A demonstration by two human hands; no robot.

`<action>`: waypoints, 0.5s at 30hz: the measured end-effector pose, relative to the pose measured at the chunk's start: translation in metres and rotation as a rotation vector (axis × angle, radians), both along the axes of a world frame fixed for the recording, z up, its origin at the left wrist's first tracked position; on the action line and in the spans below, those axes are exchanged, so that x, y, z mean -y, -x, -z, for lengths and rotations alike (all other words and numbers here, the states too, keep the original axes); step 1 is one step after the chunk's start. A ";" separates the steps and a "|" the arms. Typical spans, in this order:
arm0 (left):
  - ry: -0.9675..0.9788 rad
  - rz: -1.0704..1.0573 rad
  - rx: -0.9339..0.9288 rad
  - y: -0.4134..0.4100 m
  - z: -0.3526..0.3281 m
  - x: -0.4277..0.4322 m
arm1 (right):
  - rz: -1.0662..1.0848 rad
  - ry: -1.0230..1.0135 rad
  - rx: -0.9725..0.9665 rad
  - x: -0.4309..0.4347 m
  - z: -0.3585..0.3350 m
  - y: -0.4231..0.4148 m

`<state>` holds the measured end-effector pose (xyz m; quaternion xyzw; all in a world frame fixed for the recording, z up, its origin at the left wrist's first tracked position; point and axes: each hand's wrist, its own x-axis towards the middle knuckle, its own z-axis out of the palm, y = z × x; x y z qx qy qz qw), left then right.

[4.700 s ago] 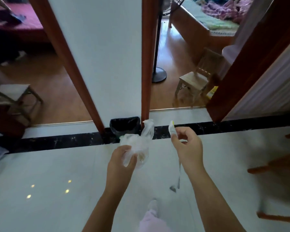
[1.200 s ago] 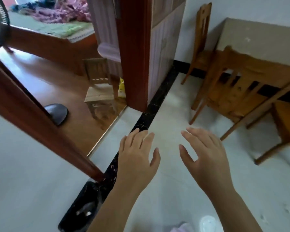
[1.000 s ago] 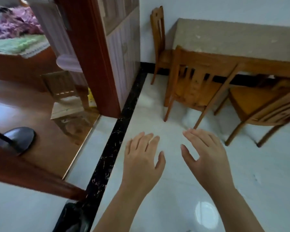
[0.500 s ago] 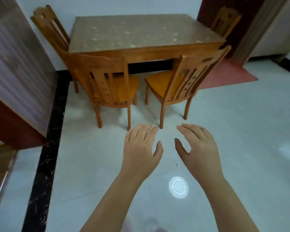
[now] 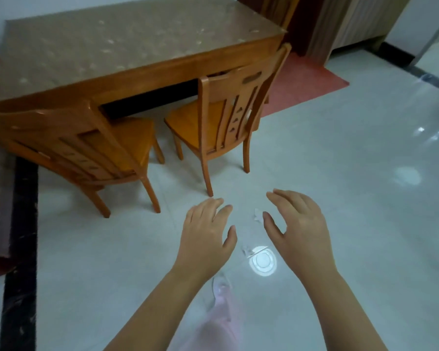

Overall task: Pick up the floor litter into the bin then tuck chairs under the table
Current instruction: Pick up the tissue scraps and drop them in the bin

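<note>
head view: the left hand (image 5: 205,234) and right hand (image 5: 299,231) hover empty above the floor (image 5: 340,153), fingers loosely spread, probably poised for the small white scrap (image 5: 257,214) lying between them. the left chair (image 5: 86,148) and right chair (image 5: 228,115) stand out from the table (image 5: 112,46), untucked; bin out of view, no writing readable.
</note>
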<state>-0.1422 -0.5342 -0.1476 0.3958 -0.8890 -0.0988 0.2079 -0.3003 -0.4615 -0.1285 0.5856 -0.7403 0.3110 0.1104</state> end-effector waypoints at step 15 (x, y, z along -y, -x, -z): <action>-0.154 -0.176 0.024 0.148 0.022 0.111 | -0.176 -0.145 -0.014 0.129 0.021 0.147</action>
